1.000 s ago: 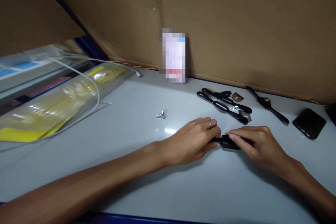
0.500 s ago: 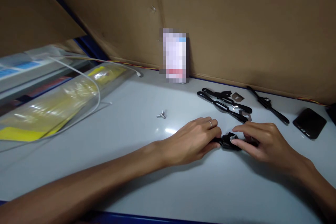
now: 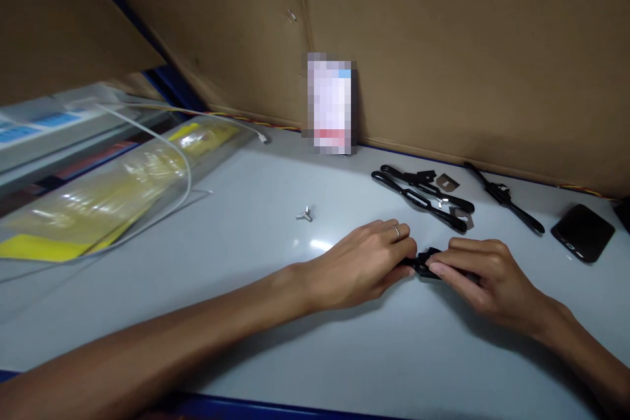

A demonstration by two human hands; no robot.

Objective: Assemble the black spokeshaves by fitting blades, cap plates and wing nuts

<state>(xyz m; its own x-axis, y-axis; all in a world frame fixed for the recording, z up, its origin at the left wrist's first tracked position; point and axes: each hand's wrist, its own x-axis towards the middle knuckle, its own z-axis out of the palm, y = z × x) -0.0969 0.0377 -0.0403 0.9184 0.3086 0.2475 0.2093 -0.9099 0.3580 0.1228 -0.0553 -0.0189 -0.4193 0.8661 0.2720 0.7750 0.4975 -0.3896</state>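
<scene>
Both hands rest on the white table (image 3: 275,315) and meet on a small black tool (image 3: 424,263) with a long handle. My left hand (image 3: 367,262), a ring on one finger, is closed over the tool's left end. My right hand (image 3: 480,275) pinches its middle with thumb and fingers and covers its right end. Most of the tool is hidden under the two hands. A little silver wing nut (image 3: 305,214) lies loose to the left of my left hand.
Behind the hands lie two more black handled tools (image 3: 418,193), a third one (image 3: 504,197) and small flat metal plates (image 3: 445,181). A dark phone (image 3: 583,231) sits at the right. A clear bag with yellow card (image 3: 98,203) and a white cable (image 3: 162,144) fill the left. Cardboard walls stand behind.
My right hand opened slightly and shifted right half a second ago, then closed back onto the tool's middle. My left hand has stayed in place.
</scene>
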